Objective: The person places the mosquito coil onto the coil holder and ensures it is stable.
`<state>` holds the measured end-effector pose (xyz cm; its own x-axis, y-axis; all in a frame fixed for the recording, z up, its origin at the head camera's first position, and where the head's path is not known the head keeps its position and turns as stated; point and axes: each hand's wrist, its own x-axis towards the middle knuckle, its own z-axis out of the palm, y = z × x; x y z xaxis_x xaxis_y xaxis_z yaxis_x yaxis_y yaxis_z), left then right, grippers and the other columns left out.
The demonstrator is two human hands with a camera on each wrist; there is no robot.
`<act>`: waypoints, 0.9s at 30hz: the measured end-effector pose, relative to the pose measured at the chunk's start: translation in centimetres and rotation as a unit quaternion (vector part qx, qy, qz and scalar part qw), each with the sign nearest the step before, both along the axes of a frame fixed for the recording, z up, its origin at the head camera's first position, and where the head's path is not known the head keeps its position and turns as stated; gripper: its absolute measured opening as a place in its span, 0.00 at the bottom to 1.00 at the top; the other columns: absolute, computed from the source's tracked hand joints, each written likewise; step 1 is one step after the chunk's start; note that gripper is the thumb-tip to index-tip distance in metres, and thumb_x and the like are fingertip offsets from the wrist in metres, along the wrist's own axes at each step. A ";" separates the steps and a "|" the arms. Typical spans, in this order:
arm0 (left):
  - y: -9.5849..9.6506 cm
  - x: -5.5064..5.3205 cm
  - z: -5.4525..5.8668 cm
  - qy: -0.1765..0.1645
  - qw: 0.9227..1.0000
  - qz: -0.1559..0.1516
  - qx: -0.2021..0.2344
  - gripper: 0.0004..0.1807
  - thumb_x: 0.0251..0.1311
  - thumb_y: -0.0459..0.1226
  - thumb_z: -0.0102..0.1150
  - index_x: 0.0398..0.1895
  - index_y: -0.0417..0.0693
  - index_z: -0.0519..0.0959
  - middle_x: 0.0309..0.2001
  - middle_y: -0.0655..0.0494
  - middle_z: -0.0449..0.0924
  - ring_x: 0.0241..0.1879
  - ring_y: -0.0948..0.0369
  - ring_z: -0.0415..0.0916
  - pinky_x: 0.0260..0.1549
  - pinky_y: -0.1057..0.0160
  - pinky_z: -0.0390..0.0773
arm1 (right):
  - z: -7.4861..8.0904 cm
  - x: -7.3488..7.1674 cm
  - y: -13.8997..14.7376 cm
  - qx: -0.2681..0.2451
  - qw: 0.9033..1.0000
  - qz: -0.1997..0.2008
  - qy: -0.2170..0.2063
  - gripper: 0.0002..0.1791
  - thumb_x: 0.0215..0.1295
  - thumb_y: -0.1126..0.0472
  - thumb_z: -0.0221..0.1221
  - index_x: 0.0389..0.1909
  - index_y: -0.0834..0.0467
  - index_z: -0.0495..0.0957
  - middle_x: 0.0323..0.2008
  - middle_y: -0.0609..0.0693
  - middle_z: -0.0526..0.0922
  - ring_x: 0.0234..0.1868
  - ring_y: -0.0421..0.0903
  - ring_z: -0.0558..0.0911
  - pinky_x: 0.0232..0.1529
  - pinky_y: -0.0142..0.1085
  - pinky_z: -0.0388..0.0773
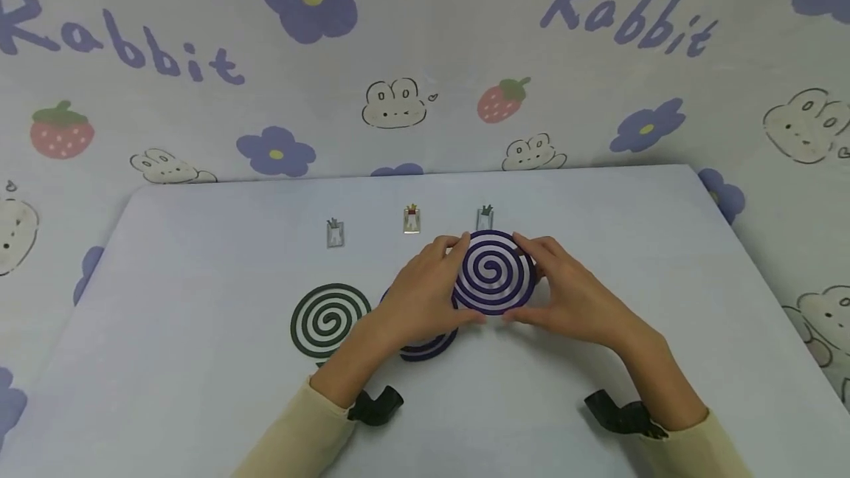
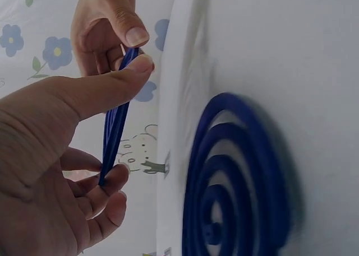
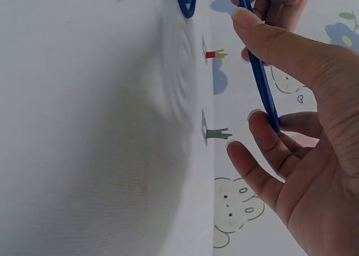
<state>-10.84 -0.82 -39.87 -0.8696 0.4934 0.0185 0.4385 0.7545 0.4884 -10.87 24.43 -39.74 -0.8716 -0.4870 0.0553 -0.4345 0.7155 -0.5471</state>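
A blue mosquito coil (image 1: 491,271) is held up over the table between both hands, its flat spiral facing the head camera. My left hand (image 1: 421,290) pinches its left edge, thumb below and fingers above. On the opposite edge, my right hand (image 1: 574,290) grips it in the same way. The left wrist view shows the held coil (image 2: 115,127) edge-on and tilted, apart from the tabletop. A second blue coil (image 2: 275,200) lies on the table, partly covered by my left hand in the head view. Left of it lies a dark green coil (image 1: 302,323), partly overlapped by my left wrist.
Three small metal stands with upturned prongs form a row at the back of the white table (image 1: 199,257): a silver stand (image 1: 335,233) at left, a gold stand (image 1: 412,220) mid-row, another silver stand (image 1: 485,218) just behind the held coil. A rabbit-print curtain (image 1: 438,57) hangs behind.
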 end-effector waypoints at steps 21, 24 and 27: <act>-0.3 -3.8 2.3 -0.003 0.999 0.033 0.003 0.63 0.54 0.56 0.80 0.85 0.41 0.53 0.79 0.43 0.64 0.79 0.48 0.64 0.78 0.46 0.68 | 2.9 -4.1 -1.6 0.002 0.999 -0.016 -0.034 0.63 0.53 0.50 0.82 0.83 0.63 0.55 0.66 0.66 0.72 0.62 0.61 0.81 0.66 0.61 0.80; -0.3 -4.6 2.8 -0.004 0.999 0.032 0.007 0.64 0.55 0.56 0.80 0.85 0.41 0.52 0.80 0.42 0.63 0.79 0.47 0.63 0.80 0.46 0.65 | 3.5 -4.8 -1.6 -0.004 0.998 -0.024 -0.054 0.63 0.54 0.52 0.81 0.84 0.62 0.53 0.67 0.66 0.70 0.62 0.61 0.80 0.67 0.61 0.79; -0.6 -5.4 3.4 0.002 0.999 0.031 0.023 0.62 0.55 0.54 0.80 0.85 0.42 0.53 0.79 0.43 0.63 0.79 0.47 0.63 0.79 0.44 0.65 | 4.3 -5.7 -1.8 -0.017 0.998 -0.029 -0.059 0.63 0.55 0.54 0.81 0.84 0.62 0.52 0.66 0.65 0.69 0.61 0.62 0.81 0.67 0.60 0.79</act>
<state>-16.29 -1.39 -36.45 -0.8980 0.4378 0.0441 0.3946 0.7569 0.5210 -16.54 22.65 -35.45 -0.8995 -0.4357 -0.0333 -0.3246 0.7173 -0.6166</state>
